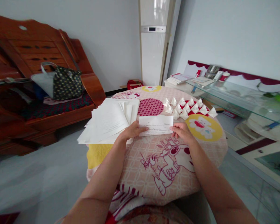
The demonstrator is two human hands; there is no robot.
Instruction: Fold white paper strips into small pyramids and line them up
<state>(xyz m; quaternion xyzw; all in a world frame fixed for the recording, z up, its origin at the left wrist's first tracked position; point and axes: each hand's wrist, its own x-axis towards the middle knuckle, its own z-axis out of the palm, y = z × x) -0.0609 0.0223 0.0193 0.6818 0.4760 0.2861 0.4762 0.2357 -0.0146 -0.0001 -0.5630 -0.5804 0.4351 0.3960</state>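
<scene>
A printed sheet of paper (156, 125), apparently folded into a wide strip, is held level above the cloth-covered table (149, 168). My left hand (133, 130) grips its left edge, thumb on top. At the right edge, my right hand (181, 130) pinches the same sheet between thumb and fingers. Left of it lies a loose, fanned stack of white paper (107, 119), some sheets printed. Beyond my right hand, several small folded paper shapes (186, 109) with pointed tops stand in rows.
A wooden settee (37, 49) with a dark patterned bag (67, 82) stands at the left. The glass-topped cabinet (247, 96) at the right holds cups and papers. A tall white air conditioner (152, 56) stands behind the table.
</scene>
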